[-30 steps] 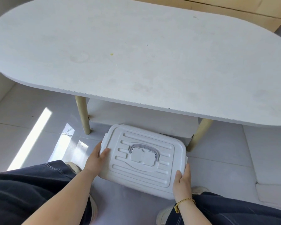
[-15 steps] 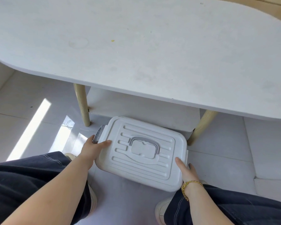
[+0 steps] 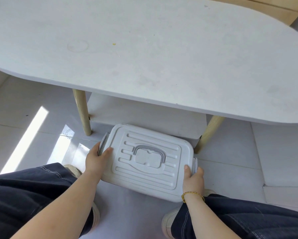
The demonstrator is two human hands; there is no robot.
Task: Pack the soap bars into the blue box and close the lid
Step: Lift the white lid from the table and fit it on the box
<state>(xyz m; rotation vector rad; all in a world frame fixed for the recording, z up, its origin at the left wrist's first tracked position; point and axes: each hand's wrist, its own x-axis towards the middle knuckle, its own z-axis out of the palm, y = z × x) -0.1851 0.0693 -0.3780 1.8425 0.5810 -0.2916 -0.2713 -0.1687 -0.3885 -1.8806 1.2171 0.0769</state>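
Box (image 3: pixel 144 163) on the floor (image 3: pixel 127 219), just near of the tabletop (image 3: pixel 144 57), lid (image 3: pixel 150 180) on. Left hand (image 3: pixel 95 160) grasping the box's left edge, fingers (image 3: pixel 108 150) at a raised side latch (image 3: pixel 102 144). Right hand (image 3: pixel 192 179) gripping the right edge beside its latch (image 3: pixel 195 163).

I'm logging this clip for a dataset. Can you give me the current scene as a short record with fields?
setting: person seated at a white oval table, looking down
box: lidded plastic box on the floor by the table's lower shelf
lid: on the box, grey handle folded flat
left hand: gripping the left side latch
right hand: gripping the right side latch
soap bars: none visible
table top: stained
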